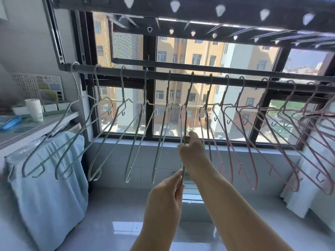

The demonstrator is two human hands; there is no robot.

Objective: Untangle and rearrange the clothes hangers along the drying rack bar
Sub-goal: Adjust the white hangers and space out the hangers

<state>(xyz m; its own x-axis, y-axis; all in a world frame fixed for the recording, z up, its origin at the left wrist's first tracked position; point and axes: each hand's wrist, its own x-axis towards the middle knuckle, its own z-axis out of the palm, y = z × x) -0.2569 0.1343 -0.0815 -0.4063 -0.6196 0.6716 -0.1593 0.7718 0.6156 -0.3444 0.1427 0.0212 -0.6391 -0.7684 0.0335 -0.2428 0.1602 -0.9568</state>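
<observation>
Head view: my left hand (pixel 167 192) pinches the bottom end of the green hanger (pixel 187 96), my right hand (pixel 193 151) grips it higher, and its hook sits on the bar (pixel 253 82). I should keep it straight and slide it slowly, clear of the next hanger (pixel 208 96).

We see the dark drying rack bar (pixel 181 75) running across in front of the window, from the wall bracket on our left out past the right edge. Hooked over it in a row are grey-green hangers (pixel 123 87) on the left stretch and pink hangers (pixel 229 156) on the right, where the lower frames overlap. The middle hanger (pixel 188 91) hangs edge-on to us.
</observation>
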